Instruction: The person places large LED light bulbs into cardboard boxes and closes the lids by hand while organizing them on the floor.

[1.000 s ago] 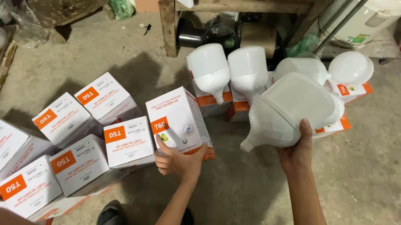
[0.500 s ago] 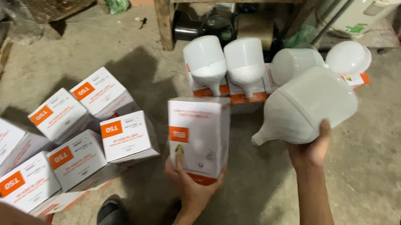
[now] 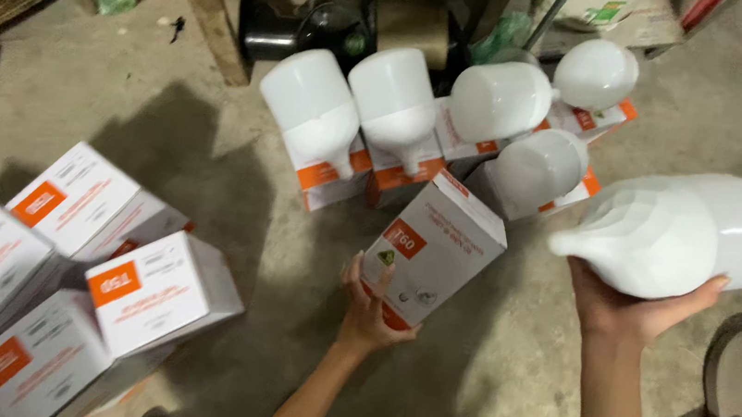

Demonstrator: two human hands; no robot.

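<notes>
The person's left hand (image 3: 371,309) holds a white and orange carton (image 3: 433,248) from below, its grip closed around the lower corner so the box stands tilted above the concrete floor (image 3: 209,162), its far top end pointing toward the row ahead. The right hand (image 3: 630,308) cups a large white bulb (image 3: 675,236) from underneath, fingers wrapped round its body, the narrow neck pointing left toward the carton. In front, several more white bulbs (image 3: 397,100) rest on their own boxes (image 3: 333,174), and a pile of closed cartons (image 3: 103,271) lies at the left. Whether the held carton's top flap is open cannot be told from this angle. To handle the pair well, it seems wise to keep the carton steady with its mouth turned toward the bulb, line the bulb up along the box's long axis, and support the wide dome rather than squeezing the thin neck, since the shell looks fragile.
</notes>
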